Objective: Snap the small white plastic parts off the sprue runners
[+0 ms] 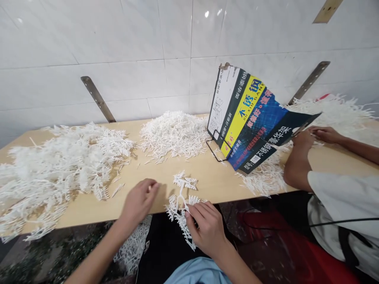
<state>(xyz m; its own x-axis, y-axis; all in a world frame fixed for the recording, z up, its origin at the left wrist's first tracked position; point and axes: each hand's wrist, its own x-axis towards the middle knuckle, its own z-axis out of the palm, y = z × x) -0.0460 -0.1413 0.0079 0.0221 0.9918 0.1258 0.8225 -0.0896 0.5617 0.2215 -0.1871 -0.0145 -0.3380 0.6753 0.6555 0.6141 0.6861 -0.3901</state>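
Thumb and fingers of my right hand (205, 225) pinch a white branched plastic piece (182, 193) at the table's front edge. Its bristly tips spread out above and below the stem, and part of it hangs past the edge. To the left, my left hand (140, 199) hovers near the table with its fingers curled and thumb against them; whether something small is between them is hidden. Behind my hands lies a heap of small white pieces (174, 132). A larger pile of white branched pieces (85, 154) covers the left side of the table.
A printed cardboard sheet (248, 118) stands tilted in a black wire stand (217, 152) on the table (160, 173). At the right, a person's hands (304, 138) are beside more white pieces (334, 112). White pieces also lie below the table (134, 244).
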